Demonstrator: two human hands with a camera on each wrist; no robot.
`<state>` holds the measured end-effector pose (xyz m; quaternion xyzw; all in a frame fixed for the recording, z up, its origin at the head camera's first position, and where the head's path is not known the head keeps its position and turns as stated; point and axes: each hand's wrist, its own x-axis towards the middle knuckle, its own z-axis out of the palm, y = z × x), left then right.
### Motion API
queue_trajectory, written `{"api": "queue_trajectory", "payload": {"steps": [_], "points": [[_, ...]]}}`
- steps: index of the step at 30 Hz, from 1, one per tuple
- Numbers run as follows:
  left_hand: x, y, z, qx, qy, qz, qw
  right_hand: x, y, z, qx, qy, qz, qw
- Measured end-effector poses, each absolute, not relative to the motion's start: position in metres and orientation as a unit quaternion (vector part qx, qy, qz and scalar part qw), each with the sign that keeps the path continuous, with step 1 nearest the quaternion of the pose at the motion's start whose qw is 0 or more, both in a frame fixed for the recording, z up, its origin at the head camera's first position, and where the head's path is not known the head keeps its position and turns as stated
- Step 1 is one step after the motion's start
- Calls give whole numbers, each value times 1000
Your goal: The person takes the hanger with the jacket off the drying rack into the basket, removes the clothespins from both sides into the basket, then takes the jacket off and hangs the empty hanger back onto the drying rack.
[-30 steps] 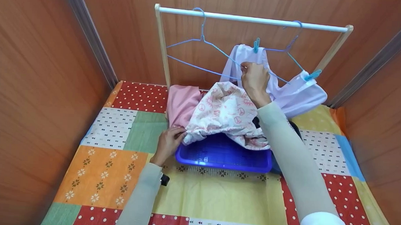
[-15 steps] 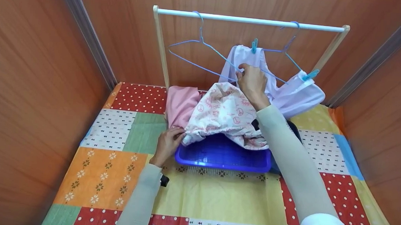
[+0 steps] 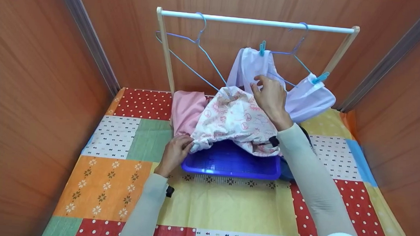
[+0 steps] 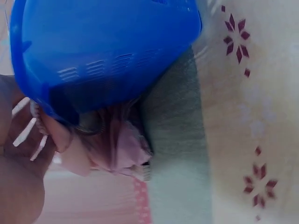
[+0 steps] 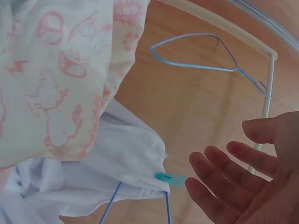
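A white cloth garment with pink prints (image 3: 231, 113) drapes over a blue plastic basket (image 3: 232, 174). My left hand (image 3: 174, 152) pinches its gathered left edge at the basket's rim. My right hand (image 3: 271, 99) hovers above the garment, fingers loosely bent and holding nothing, as the right wrist view also shows. Left of it, a blue wire hanger (image 3: 199, 42) hangs askew from the rod, its lower end reaching the garment's top. On a second hanger (image 3: 295, 51), a pale lilac garment (image 3: 254, 68) is fastened by teal clothespins (image 3: 262, 48).
A small rack with a white rod (image 3: 251, 21) and wooden legs stands against the back wood panel. Pink cloth (image 3: 187, 109) hangs over the basket's left side. Wood panels (image 3: 20, 97) enclose both sides. A patchwork cloth (image 3: 234, 205) covers the surface.
My right hand has let go of the left hanger's corner and moved slightly right and down, its fingers spreading. The hanger has swung down and leftward. My left hand keeps its pinch.
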<state>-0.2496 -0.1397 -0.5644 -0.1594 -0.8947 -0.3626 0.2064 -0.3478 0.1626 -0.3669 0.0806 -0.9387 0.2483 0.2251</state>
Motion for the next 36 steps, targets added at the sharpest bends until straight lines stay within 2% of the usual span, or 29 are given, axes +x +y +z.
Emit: {"api": "queue_trajectory", "payload": {"steps": [12, 20, 30, 33, 36], "points": [[-244, -136, -565, -188, -900, -325, 220, -319, 186, -387, 99, -923, 293, 229], [-240, -138, -564, -204, -902, -297, 239, -296, 210, -405, 101, -924, 302, 212], [-236, -139, -555, -195, -902, -297, 246, -273, 234, -436, 95, -928, 288, 216], [-238, -140, -550, -187, -903, -304, 240, -269, 241, -447, 98, -929, 288, 211], [-242, -143, -546, -170, -911, -317, 202, -266, 247, -456, 93, -933, 290, 190]]}}
